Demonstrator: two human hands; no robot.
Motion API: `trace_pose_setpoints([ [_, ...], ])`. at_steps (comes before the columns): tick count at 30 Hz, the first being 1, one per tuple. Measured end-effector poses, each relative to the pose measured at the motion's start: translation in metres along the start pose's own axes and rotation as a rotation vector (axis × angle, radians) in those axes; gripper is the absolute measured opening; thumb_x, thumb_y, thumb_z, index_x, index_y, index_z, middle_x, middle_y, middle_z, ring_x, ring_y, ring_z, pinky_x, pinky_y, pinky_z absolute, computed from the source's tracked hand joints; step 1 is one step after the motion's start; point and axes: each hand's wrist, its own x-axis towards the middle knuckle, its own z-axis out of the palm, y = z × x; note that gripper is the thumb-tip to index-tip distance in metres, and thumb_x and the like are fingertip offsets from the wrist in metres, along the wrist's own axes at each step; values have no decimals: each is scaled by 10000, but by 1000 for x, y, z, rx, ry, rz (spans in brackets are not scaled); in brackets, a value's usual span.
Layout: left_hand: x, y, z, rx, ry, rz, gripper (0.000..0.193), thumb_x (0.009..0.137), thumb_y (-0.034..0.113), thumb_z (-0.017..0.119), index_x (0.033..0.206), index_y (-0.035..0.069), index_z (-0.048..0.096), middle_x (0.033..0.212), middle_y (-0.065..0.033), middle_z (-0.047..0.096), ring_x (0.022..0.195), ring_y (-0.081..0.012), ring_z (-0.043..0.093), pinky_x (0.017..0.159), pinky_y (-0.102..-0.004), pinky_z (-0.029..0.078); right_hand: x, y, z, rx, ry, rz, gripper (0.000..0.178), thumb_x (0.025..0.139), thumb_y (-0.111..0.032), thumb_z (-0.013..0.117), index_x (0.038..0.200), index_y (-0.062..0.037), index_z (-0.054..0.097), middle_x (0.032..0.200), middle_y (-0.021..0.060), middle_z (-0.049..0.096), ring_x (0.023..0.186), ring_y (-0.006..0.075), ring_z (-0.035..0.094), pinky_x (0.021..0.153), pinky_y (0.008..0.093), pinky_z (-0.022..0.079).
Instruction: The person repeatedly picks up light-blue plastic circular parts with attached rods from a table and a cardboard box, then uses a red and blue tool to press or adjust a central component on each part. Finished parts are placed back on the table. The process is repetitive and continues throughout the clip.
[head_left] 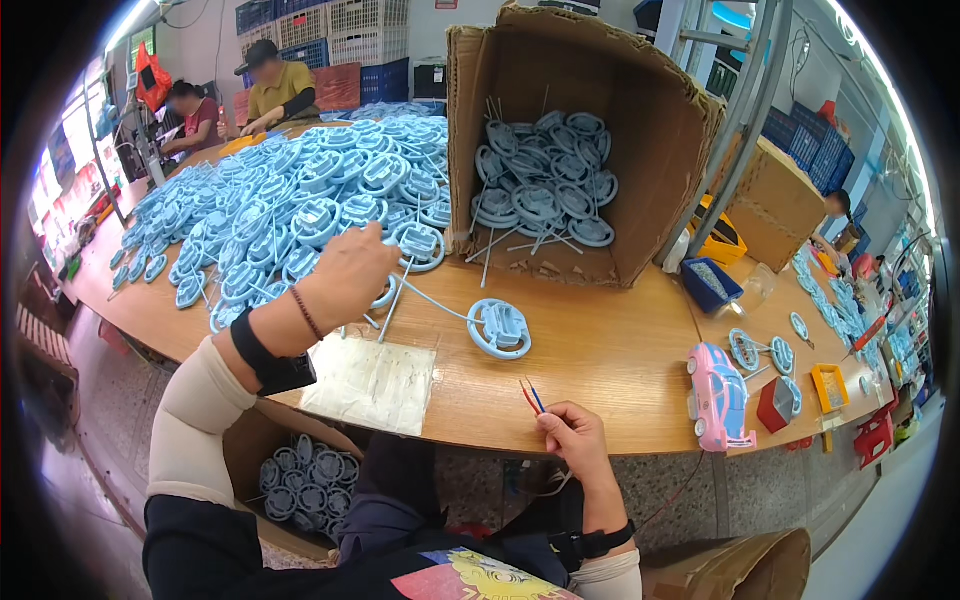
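A big heap of light-blue toy steering wheels [315, 185] with thin stems covers the table's left side. My left hand [358, 262] reaches to its near edge, fingers curled; what they hold, if anything, is hidden behind the hand. A wheel with a long stem [417, 243] lies right beside these fingers. One separate steering wheel [499, 328] rests on the bare wood, its stem pointing toward the heap. At the table's front edge my right hand [575, 437] pinches a pair of red and blue wires [533, 397], their tips pointing up and away from me.
An open cardboard box [640, 215] on its side holds more wheels. A box of wheels [250, 440] stands below the table by my legs. To the right are a pink toy car [718, 398], a navy bin [712, 285] and small trays. Two people work at the far left.
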Motion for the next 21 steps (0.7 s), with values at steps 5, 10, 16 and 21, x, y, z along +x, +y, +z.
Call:
trace_pose_setpoints([
  [5,-11,-6,-26,-384,536,-158,525,718,-12,592,1223,69,472,907,-188,579,750,-276,604,649,-374,485,-3,-2,-7,12,-64,61,125,817,-80,624,919,-12,608,710,19,591,473,48,504,382,159,325],
  [10,-40,38,29,-1483,103,-255,319,817,61,609,1126,4,554,859,-44,620,755,-81,568,649,-231,474,-13,-43,27,22,-123,14,572,772,-39,664,1266,-19,376,1038,128,575,486,91,539,441,185,423],
  [16,-52,112,46,-1936,-115,-302,234,880,104,559,1089,-2,562,886,-19,610,772,-75,566,679,-216,468,-14,-64,24,-171,-105,-43,825,753,-72,694,1388,-42,169,1198,219,512,519,109,581,472,208,462],
  [21,-54,124,50,-1935,-145,-259,247,892,113,544,1114,6,548,899,-18,610,777,-67,565,672,-219,467,-14,-65,15,-208,-141,33,860,749,-84,700,1400,-34,140,1189,232,519,514,104,577,469,206,459],
])
